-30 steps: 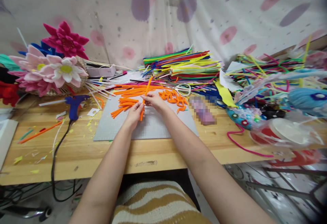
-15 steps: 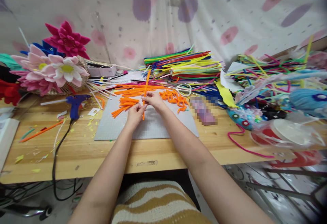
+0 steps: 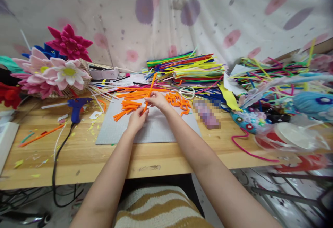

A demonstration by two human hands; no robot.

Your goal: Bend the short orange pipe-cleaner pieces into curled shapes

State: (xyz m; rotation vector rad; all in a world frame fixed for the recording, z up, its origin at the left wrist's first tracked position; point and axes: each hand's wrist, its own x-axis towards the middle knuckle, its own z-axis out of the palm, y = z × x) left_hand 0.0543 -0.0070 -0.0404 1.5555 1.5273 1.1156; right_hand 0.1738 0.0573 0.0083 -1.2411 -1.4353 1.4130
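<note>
An orange pipe cleaner [image 3: 152, 83] stands upright and a little tilted between my hands, above the grey cutting mat [image 3: 114, 136]. My left hand [image 3: 137, 117] pinches it near its lower end. Just above, my right hand [image 3: 156, 101] grips the same stem with thumb and fingers. Left of my hands lies a bunch of short orange pipe cleaner pieces [image 3: 126, 108]. Bent, looped orange pieces [image 3: 179, 102] are heaped to the right. Longer straight orange pipe cleaners [image 3: 130, 93] lie along the back of the mat.
A blue glue gun [image 3: 76, 109] with a black cord rests at the left, below felt-like flowers [image 3: 67, 70]. White-handled scissors [image 3: 187, 92] lie behind the looped pieces. Colourful pipe cleaner stacks [image 3: 192, 67] fill the back. A plastic-wrapped tub [image 3: 288, 136] stands at the right.
The lower end of the pipe cleaner, which stuck out below my left hand, now barely shows. Its upper part leans further right. Both hands stay at nearly the same spot.
</note>
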